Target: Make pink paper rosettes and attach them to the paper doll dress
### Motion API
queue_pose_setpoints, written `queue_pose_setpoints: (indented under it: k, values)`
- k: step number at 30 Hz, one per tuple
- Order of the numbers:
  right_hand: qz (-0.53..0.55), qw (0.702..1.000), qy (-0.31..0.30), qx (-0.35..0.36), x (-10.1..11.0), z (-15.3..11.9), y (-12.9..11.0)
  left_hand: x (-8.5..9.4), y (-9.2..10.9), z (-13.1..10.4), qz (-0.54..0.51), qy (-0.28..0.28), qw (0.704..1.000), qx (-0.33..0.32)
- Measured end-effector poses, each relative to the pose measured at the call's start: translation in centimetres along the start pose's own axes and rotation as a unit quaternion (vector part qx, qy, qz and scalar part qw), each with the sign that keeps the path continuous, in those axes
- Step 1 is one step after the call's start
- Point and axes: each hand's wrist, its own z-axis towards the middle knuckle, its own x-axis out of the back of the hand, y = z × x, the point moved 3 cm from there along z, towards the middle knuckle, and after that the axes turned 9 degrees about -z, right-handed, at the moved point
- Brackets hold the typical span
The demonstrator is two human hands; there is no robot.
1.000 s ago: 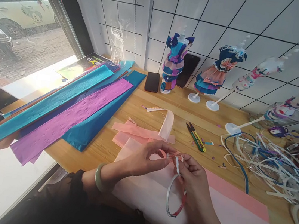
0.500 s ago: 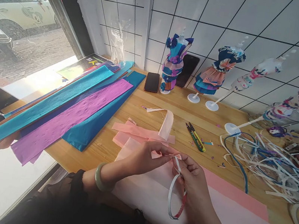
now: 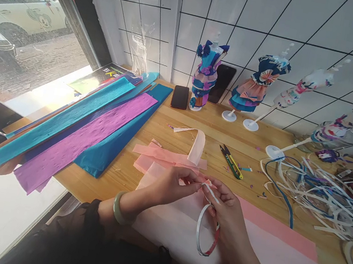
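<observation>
My left hand (image 3: 172, 187) pinches at the edge of a small piece of pink paper (image 3: 208, 182), where it meets a narrow white strip. Thumb and fingers of my right hand (image 3: 227, 202) close on the same paper and strip. From the right hand hangs a thin roll of narrow tape (image 3: 198, 231), white outside with red on its inner side. The fingertips partly hide the paper. Below both hands lies a wide pale pink sheet (image 3: 178, 226). Folded pink paper strips (image 3: 159, 156) lie just beyond my left hand, with a curled pale strip (image 3: 197, 144) on them.
Yellow-handled thread snips (image 3: 231, 162) lie beyond my right hand. A tangle of white strips (image 3: 320, 195) covers the right side. Dressed mini mannequins (image 3: 205, 76) and a phone (image 3: 180, 97) stand or lie along the tiled wall. Coloured paper stacks (image 3: 85, 135) reach over the left edge.
The white strip at my fingertips lies at a different angle, and the hanging tape roll has swung slightly left. Both hands keep nearly the same place.
</observation>
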Motion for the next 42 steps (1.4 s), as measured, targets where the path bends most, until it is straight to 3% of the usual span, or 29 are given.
queue_pose_setpoints:
  k: [8,13,16,20,24,26,29,35,42]
  values:
    - [-0.021,1.0,0.002,-0.001,-0.3,-0.1,-0.3,-0.1,-0.7,0.2,-0.222,-0.052,0.971,0.068]
    - [-0.119,0.992,-0.007,0.047,-0.3,-0.2,-0.7,0.6,-0.8,0.7,-0.23,-0.005,0.969,0.086]
    - [-0.201,0.974,0.031,0.098,0.0,-0.3,-1.1,0.8,-0.7,0.6,-0.195,0.011,0.978,0.08]
    - [-0.314,0.908,0.114,0.253,0.5,-0.8,-1.8,0.3,-0.5,0.2,-0.099,0.01,0.994,0.047]
    - [-0.393,0.814,0.12,0.411,0.4,-1.6,-2.3,-0.2,-0.6,-0.2,-0.032,-0.009,0.999,0.033]
    - [-0.409,0.781,0.109,0.459,0.2,-2.0,-2.5,-0.2,-0.7,-0.1,-0.06,-0.008,0.997,0.049]
    - [-0.423,0.757,0.105,0.487,0.1,-2.2,-2.6,0.2,-0.8,0.2,-0.154,-0.01,0.985,0.08]
    - [-0.444,0.757,0.078,0.474,-0.2,-1.9,-2.3,0.9,-0.9,0.7,-0.258,0.003,0.96,0.106]
    - [-0.434,0.777,0.025,0.456,-0.4,-1.3,-1.6,0.9,-1.9,0.9,-0.337,-0.003,0.932,0.137]
